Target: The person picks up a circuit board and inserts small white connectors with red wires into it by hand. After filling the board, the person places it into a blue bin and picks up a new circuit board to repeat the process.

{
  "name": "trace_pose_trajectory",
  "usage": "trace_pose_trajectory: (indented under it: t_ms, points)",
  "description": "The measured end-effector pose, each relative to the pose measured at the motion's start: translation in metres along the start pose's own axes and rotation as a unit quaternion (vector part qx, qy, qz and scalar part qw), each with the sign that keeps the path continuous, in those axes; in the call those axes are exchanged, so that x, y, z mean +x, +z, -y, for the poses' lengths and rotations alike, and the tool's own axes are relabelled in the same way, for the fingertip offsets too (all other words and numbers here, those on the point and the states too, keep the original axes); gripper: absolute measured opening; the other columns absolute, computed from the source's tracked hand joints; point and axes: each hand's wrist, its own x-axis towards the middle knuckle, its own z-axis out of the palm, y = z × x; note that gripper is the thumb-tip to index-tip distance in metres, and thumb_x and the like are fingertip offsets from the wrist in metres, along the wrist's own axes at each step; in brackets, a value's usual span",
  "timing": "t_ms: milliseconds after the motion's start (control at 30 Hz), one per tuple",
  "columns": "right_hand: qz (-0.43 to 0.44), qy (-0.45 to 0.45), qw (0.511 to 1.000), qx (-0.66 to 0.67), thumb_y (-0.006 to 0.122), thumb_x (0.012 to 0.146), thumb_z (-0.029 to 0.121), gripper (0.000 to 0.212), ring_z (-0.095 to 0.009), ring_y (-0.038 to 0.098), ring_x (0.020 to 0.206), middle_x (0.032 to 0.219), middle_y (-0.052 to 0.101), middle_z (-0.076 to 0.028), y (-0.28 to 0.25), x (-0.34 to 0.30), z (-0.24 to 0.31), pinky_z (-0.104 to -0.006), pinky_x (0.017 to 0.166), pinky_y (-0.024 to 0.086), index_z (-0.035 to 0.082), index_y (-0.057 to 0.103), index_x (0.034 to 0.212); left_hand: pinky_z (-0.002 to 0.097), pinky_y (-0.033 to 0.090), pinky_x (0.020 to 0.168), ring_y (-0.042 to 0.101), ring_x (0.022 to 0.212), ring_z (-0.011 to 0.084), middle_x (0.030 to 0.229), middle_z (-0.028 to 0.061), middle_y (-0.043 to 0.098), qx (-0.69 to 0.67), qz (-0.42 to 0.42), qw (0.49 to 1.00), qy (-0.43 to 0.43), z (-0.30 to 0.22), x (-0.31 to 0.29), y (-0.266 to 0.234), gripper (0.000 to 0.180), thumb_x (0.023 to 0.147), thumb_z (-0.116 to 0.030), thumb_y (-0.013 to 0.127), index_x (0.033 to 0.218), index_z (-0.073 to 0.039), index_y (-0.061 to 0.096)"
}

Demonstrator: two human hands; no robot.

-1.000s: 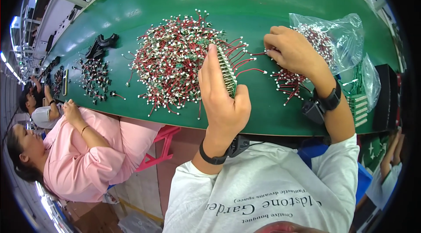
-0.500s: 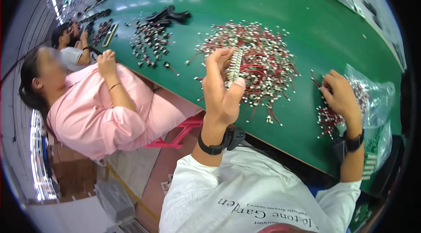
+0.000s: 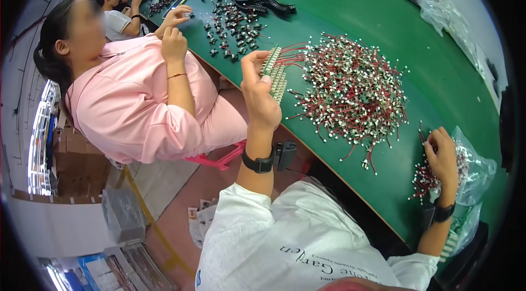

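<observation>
Raised over the table's near edge, my left hand (image 3: 262, 91) grips a flat panel of small white-and-gold connector pieces (image 3: 278, 77), thumb across its face. Several red wires (image 3: 291, 56) run from the panel's upper part towards a large heap of red wire leads (image 3: 353, 91) with white end connectors. At the right, my right hand (image 3: 442, 154) rests with curled fingers over a smaller pile of similar leads (image 3: 423, 180). One red lead (image 3: 421, 131) sticks out by its fingertips; whether they pinch it is unclear.
A clear plastic bag (image 3: 478, 167) lies beside my right hand. Black cable bundles (image 3: 266, 3) and scattered small black parts (image 3: 233, 28) lie farther left on the green table (image 3: 339, 0). A person in pink (image 3: 137, 99) sits close on my left, another person (image 3: 120, 22) beyond.
The view has shifted. My left hand has moved left, off the large heap, and the panel now shows its face with red wires trailing right. My right hand stays at the small pile.
</observation>
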Motion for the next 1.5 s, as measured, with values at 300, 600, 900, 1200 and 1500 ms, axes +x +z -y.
trace_pose_trajectory:
  t_ms: [300,600,900,1200,1500]
  points:
    - [-0.007,-0.006,1.0,-0.007,0.061,0.079,0.002,0.012,-0.035,0.051,0.07,0.079,0.048,-0.016,-0.002,0.003,0.003,-0.0416,0.063,0.04,-0.003,0.05,0.082,0.0353,0.046,0.092,0.059,0.102,0.0234,0.108,0.0195,0.061,-0.031,-0.039,0.999,-0.017,0.037,0.014,-0.016,0.043,0.083,-0.015,0.033,0.116,0.008,0.049]
    - [-0.016,-0.012,1.0,0.007,0.06,0.079,0.003,0.012,-0.032,0.048,0.069,0.077,0.044,-0.015,-0.002,0.003,0.002,-0.04,0.061,0.037,-0.002,0.049,0.08,0.0357,0.048,0.093,0.06,0.103,0.0246,0.114,0.0184,0.056,-0.102,-0.053,0.993,-0.025,0.046,0.016,-0.016,0.043,0.086,-0.015,0.031,0.119,0.007,0.046]
    - [-0.024,-0.018,1.0,-0.001,0.06,0.078,0.002,0.012,-0.032,0.048,0.071,0.078,0.044,-0.015,-0.002,-0.002,-0.002,-0.0401,0.063,0.037,-0.001,0.048,0.08,0.0352,0.051,0.088,0.063,0.099,0.0257,0.111,0.0186,0.06,-0.149,-0.068,0.984,-0.066,0.046,0.015,-0.014,0.041,0.088,-0.018,0.029,0.121,0.002,0.044]
    - [-0.04,-0.016,0.998,0.045,0.06,0.085,0.004,0.011,-0.029,0.052,0.071,0.081,0.048,-0.014,-0.009,0.002,0.005,-0.0366,0.064,0.042,-0.004,0.052,0.084,0.0404,0.057,0.076,0.068,0.093,0.034,0.109,0.0215,0.064,-0.133,-0.09,0.984,-0.083,0.06,0.018,-0.02,0.041,0.092,-0.023,0.027,0.122,-0.001,0.044]
    - [-0.176,-0.079,0.981,0.039,0.051,0.088,-0.004,0.01,-0.029,0.055,0.081,0.089,0.052,-0.015,-0.014,0.004,-0.005,-0.0336,0.073,0.044,-0.005,0.057,0.096,0.0407,0.058,0.074,0.068,0.092,0.0347,0.107,0.0208,0.064,-0.147,-0.092,0.981,-0.089,0.06,0.013,-0.018,0.039,0.093,-0.024,0.027,0.121,-0.002,0.044]
